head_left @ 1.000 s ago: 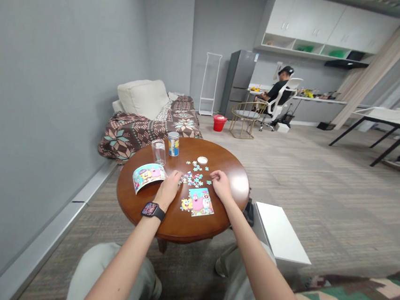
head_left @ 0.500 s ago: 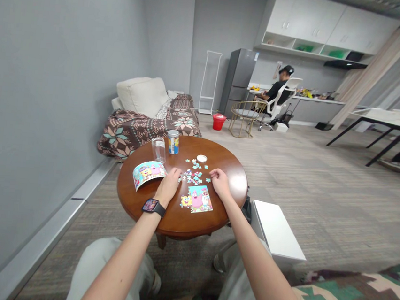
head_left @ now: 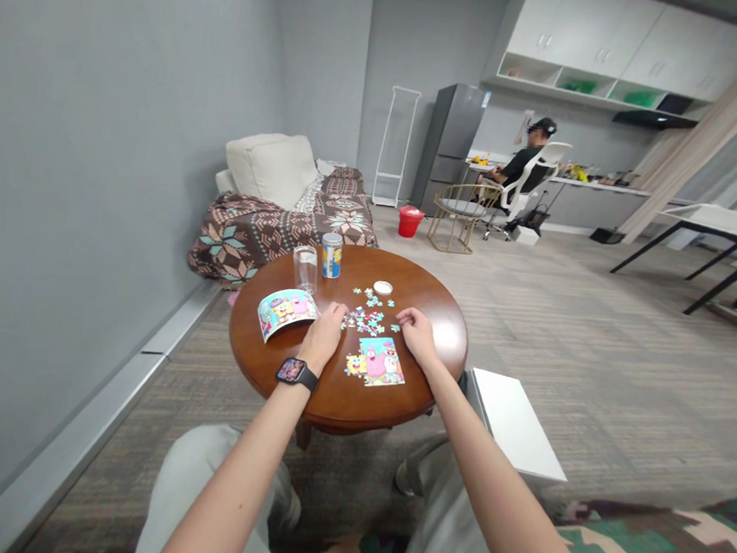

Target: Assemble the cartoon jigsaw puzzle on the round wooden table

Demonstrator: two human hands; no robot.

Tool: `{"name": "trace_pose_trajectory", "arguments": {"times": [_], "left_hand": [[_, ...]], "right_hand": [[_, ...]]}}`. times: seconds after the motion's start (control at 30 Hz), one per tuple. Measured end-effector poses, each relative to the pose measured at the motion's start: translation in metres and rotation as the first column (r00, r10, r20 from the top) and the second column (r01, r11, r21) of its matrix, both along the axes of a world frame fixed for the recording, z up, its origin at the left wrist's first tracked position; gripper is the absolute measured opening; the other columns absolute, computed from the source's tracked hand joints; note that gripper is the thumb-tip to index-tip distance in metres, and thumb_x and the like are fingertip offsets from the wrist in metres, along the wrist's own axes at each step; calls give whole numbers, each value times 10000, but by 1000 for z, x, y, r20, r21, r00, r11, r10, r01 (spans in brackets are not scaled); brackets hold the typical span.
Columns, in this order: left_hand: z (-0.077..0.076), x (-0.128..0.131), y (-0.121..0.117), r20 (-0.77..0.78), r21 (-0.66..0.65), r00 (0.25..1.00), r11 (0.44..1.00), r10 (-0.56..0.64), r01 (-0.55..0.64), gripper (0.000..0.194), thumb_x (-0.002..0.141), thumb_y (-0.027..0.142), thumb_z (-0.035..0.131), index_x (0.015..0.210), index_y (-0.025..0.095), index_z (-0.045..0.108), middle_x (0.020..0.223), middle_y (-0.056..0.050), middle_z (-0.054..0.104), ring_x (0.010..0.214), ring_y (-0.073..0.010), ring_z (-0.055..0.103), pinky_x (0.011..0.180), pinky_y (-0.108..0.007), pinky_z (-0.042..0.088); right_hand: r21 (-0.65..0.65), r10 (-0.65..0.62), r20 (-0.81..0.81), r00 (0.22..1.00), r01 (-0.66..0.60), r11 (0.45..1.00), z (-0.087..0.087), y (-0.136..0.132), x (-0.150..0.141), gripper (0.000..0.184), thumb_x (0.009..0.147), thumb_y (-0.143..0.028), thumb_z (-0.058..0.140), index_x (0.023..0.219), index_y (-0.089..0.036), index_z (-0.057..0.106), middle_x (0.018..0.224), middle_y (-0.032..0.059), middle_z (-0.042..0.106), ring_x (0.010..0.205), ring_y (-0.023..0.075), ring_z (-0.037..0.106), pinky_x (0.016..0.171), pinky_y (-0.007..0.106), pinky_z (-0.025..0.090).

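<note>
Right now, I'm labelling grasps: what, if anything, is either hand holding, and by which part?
That cannot be told: the left hand and right hand flank the loose puzzle pieces, but any pinched piece would be too small to make out.

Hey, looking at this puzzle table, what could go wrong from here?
The left hand is right beside the curved picture sheet; a sideways bump might push it into the clear glass behind. The right hand is close to the partly joined puzzle, so drawing back could jostle its pieces. Loose puzzle pieces lie scattered between the hands, and a small one could get swept aside.
</note>
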State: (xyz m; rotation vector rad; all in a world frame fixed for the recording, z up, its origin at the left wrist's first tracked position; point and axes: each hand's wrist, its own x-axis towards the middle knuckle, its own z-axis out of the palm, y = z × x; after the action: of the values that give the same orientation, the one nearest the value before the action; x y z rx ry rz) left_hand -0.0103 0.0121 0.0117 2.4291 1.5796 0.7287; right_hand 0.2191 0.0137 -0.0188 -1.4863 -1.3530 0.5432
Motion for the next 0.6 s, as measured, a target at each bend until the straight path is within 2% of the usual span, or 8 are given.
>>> {"name": "trace_pose_trajectory", "arguments": {"times": [0.17,0.3,0.37,0.4,0.5,0.6], "left_hand": [[2,1,-3,-21,-10,1000,1000,15,-15,340,931,-5,334,1103,167,573,1152,-117,602,1023,-209,623,903,-317,488],[0,1,-4,-26,-16,1000,1000,11,-11,344,927,-14,332,1087,180,565,1141,-101,603,1034,-203,627,892,-298,487],[-1,1,-3,-14,-17,1000,1000,5,-5,354,916,-27,336,1081,188,563,1139,-97,600,1035,-200,629,893,-296,486],[-1,1,-3,-8,-20,1000,1000,4,-4,360,909,-34,338,1078,191,563,1138,-96,599,1034,-200,630,893,-297,485],[-1,1,-2,16,-36,1000,999,5,-5,382,888,-55,342,1077,197,560,1145,-98,594,1029,-202,631,887,-301,486],[1,1,-4,32,-38,999,999,5,-4,377,880,-55,355,1086,190,554,1136,-104,591,1015,-208,630,869,-308,491]], "right_hand": [[-3,15,32,999,-15,1000,2,1,0,262,636,-147,403,776,-197,619,803,28,670,790,176,603,790,291,469],[-152,-21,65,998,31,988,12,7,1,235,664,-144,433,783,-191,630,771,20,673,733,170,599,716,269,460],[-230,-5,136,991,37,973,22,14,-2,249,690,-130,444,827,-185,645,756,18,668,702,171,595,680,270,457],[-224,19,202,979,28,974,29,19,-6,251,709,-122,451,842,-181,656,760,20,672,717,172,603,693,271,460],[-136,143,429,892,-92,986,48,38,-23,242,783,-125,497,903,-176,701,910,46,712,838,173,636,799,268,468],[-169,253,592,766,-188,967,63,63,-44,268,827,-117,516,975,-161,735,1068,81,717,945,177,652,877,253,464]]}}
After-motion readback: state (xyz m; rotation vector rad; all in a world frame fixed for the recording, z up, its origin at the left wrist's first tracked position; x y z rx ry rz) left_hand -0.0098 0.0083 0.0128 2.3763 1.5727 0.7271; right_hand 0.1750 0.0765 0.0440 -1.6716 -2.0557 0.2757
